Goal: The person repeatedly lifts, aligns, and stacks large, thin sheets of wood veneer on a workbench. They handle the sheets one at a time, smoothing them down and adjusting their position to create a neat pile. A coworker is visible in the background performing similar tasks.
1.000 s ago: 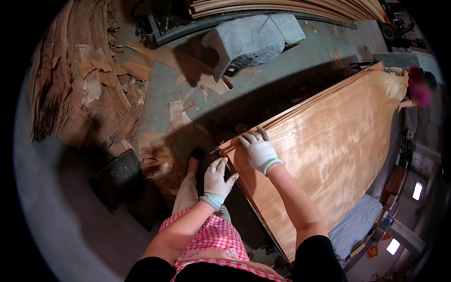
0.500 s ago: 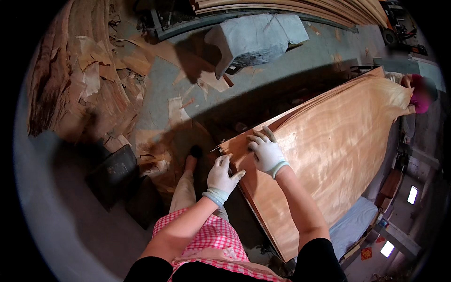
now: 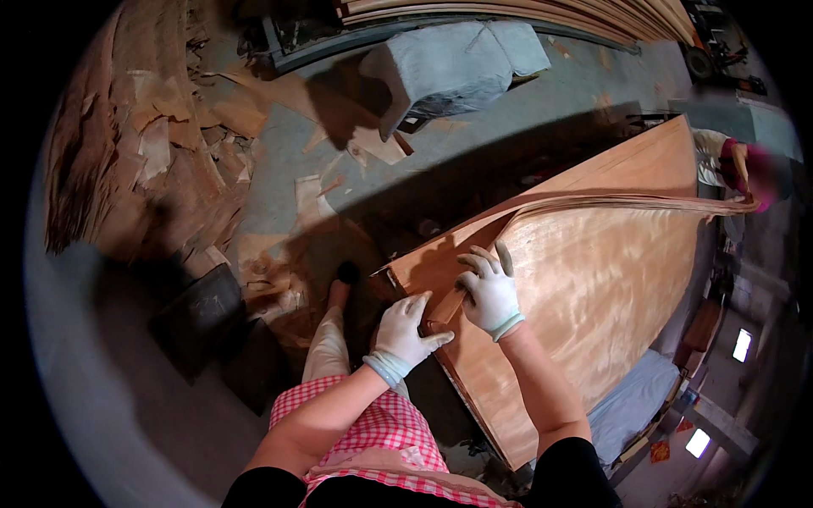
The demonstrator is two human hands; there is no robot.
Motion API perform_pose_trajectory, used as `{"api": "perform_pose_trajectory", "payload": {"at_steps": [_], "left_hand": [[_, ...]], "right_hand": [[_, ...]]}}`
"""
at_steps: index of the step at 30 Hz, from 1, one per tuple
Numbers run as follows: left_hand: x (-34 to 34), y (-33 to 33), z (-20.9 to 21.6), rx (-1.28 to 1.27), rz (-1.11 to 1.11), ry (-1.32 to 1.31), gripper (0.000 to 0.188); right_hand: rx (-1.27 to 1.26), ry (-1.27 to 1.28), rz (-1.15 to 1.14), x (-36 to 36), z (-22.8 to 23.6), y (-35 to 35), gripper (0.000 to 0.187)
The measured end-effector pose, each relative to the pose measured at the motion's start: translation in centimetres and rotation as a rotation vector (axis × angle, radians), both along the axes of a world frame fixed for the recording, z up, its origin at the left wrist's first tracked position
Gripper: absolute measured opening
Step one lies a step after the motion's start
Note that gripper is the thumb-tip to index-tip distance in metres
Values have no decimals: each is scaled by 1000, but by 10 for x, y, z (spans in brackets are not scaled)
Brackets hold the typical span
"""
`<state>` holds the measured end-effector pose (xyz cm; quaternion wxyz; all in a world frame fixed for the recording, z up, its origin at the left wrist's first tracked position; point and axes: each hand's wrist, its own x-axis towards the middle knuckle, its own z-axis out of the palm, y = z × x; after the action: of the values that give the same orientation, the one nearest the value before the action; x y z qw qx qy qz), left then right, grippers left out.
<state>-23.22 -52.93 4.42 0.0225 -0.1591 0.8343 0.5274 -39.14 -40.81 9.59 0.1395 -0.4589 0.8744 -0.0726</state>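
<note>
A wide stack of thin wood veneer sheets [image 3: 584,313] spreads out to my right. Its upper sheets are lifted in a fold, whose edge runs from near my hands to the far end. At the near corner my left hand [image 3: 408,333], in a white glove, is closed around the sheets' edge, thumb on one side and fingers on the other. My right hand [image 3: 491,296], gloved too, rests by the raised edge with its fingers spread and partly bent; its underside is hidden. Another person [image 3: 754,173] stands at the far end, with an arm at the raised sheets.
Torn veneer scraps [image 3: 161,161] are heaped at the left. A grey wrapped bundle [image 3: 453,72] stands on the floor beyond. Long boards [image 3: 508,15] lie on a rack at the back. Dark box-like objects [image 3: 203,313] stand at lower left; a pale covered stack [image 3: 635,402] is at lower right.
Both my hands have shifted slightly right and down. The upper veneer sheets have moved right, away from the left long edge, and now form a raised fold along the stack.
</note>
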Motion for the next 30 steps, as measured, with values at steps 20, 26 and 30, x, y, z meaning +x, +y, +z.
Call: {"api": "perform_pose_trajectory", "payload": {"at_steps": [20, 26, 30], "left_hand": [[-4, 18, -16, -130, -132, 146, 44], [-3, 20, -6, -240, -183, 149, 41], [-5, 21, -8, -400, -238, 131, 44]], "right_hand": [[-93, 108, -161, 55, 11, 35, 22], [-121, 89, -265, 76, 23, 48, 40], [-555, -44, -985, 106, 17, 45, 63]]}}
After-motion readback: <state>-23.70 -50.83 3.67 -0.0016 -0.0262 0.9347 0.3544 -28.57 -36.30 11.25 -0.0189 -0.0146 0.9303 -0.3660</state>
